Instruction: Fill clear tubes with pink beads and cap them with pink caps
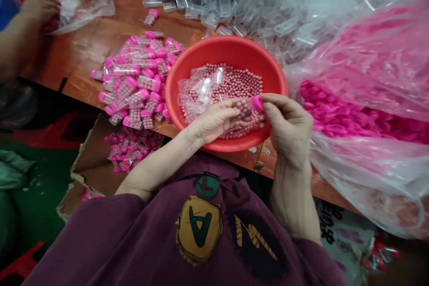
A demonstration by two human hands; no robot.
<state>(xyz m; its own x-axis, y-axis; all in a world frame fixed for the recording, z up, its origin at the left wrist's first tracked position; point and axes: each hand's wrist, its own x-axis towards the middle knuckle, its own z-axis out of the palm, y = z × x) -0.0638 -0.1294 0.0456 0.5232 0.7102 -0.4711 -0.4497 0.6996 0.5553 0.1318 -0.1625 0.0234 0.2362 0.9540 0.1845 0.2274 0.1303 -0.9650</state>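
Over a red plastic bowl (228, 44), my left hand (221, 118) is closed around a small clear bottle (243, 111) filled with pink beads. Between the thumb and fingers of my right hand (288, 120) is a bright pink cap (257, 103), placed at the mouth of that bottle. Whether the cap is fully seated I cannot tell. Loose pink beads (236, 81) lie in the bowl, with several clear bottles (201, 89) on top of them at the left.
Left of the bowl is a pile of capped, bead-filled bottles (134, 76); more lie in a cardboard box (97, 152) below. Clear bottles (214, 2) heap at the back. A plastic bag of pink caps (351, 111) lies right. Another person's hand (40, 9) reaches into a bag of red pieces.
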